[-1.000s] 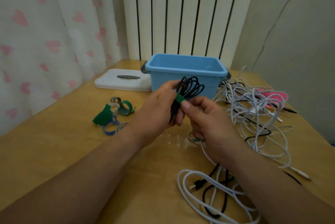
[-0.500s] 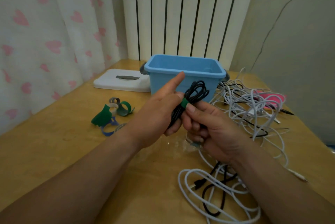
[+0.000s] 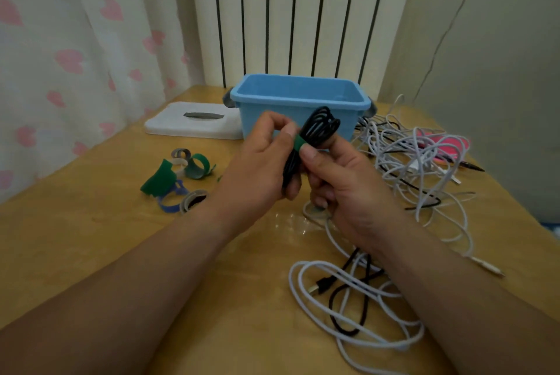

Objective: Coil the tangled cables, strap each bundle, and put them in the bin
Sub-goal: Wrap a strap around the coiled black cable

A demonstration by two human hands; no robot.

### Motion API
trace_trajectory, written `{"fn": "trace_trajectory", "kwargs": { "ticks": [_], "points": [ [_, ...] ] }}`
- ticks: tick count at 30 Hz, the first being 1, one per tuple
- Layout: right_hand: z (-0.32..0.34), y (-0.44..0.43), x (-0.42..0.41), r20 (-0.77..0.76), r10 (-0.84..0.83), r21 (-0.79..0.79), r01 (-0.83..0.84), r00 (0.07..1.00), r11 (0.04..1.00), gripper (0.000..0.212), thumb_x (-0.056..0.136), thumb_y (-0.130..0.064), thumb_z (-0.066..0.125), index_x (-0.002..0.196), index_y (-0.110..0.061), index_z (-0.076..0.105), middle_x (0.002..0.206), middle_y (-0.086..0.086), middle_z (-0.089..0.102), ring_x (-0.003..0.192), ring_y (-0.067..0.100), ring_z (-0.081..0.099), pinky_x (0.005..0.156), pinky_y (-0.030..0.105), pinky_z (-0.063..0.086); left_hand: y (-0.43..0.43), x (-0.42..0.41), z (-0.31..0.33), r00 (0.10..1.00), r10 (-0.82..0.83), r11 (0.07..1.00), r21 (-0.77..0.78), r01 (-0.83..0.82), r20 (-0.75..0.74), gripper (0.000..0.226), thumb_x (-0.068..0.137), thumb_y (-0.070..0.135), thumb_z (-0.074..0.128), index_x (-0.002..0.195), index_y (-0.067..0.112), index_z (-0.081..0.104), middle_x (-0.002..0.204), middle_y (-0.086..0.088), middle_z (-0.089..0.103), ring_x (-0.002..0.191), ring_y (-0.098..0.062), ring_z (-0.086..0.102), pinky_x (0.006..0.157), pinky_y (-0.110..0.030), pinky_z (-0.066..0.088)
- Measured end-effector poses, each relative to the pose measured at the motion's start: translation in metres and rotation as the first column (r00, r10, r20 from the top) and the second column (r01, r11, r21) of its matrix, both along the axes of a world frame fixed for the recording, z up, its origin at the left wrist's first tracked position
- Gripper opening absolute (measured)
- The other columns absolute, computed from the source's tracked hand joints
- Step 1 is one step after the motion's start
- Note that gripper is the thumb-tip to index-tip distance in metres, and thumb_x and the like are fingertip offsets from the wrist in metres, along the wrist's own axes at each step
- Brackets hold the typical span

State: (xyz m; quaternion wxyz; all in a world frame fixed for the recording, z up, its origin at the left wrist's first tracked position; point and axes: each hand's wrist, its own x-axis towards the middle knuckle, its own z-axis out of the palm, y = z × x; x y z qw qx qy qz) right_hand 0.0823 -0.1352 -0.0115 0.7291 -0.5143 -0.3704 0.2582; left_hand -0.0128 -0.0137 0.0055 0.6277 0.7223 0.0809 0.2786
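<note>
The bench (image 3: 91, 238) carries everything, with its near left part bare wood. The blue bin (image 3: 260, 120) stands open at 12 o'clock from the hands, mouth up and close enough to drop a bundle straight in. Its white lid (image 3: 194, 124) lies flat at 10 o'clock, touching the bin's left side and apparently set out of the way. The white tangle (image 3: 424, 168) spreads at 3 o'clock, unsorted, with dark leads threaded through it. A looser white and black cable pair (image 3: 348, 299) lies at 5 o'clock, partly under the right forearm.

The left hand (image 3: 257, 168) curls round the lower part of the black bundle (image 3: 318, 129), likely to stop the loops springing apart. The right hand (image 3: 342, 186) pinches the same bundle, thumb at the green strap (image 3: 300, 143) and fingers behind, which looks like pressing the strap end closed. The bundle is held in the air, tilted, just in front of the bin's front wall and not yet inside.

The spare straps (image 3: 178, 177), green, blue and grey, sit curled at 9 o'clock within easy reach of the left hand.
</note>
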Motion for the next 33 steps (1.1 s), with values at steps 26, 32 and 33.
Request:
{"fn": "trace_trajectory", "kwargs": {
  "ticks": [26,32,33],
  "points": [
    [0.006,0.006,-0.008,0.0,-0.333,-0.1,0.331,0.943,0.938,0.025,0.104,-0.022,0.066,0.079,-0.018,0.064,0.058,-0.005,0.047,0.044,0.005,0.038,0.043,0.02,0.033,0.001,0.007,-0.011,0.987,0.149,0.943,0.307,-0.125,-0.055,0.02,0.112,0.023,0.05,0.106,0.009,0.064,0.082,-0.007,0.063,0.064,-0.016,0.059,0.057,-0.036,0.057],
    [0.004,0.007,-0.011,0.079,-0.348,-0.075,0.353,0.934,0.932,0.022,0.105,-0.021,0.064,0.084,-0.014,0.063,0.051,-0.015,0.056,0.044,-0.002,0.051,0.048,0.015,0.039,-0.003,0.007,-0.008,0.997,0.066,0.994,0.089,-0.063,-0.037,0.033,0.113,0.036,0.051,0.103,0.008,0.063,0.076,-0.002,0.056,0.064,-0.013,0.051,0.056,-0.03,0.048],
    [0.002,0.009,-0.01,0.101,-0.357,-0.088,0.366,0.929,0.927,0.022,0.104,-0.025,0.066,0.084,-0.016,0.064,0.053,-0.015,0.057,0.046,-0.001,0.051,0.052,0.019,0.039,-0.002,0.007,-0.009,0.997,0.074,0.994,0.082,-0.072,-0.03,0.033,0.113,0.036,0.05,0.101,0.007,0.062,0.076,-0.003,0.055,0.063,-0.013,0.05,0.055,-0.03,0.046]
  ]
}}
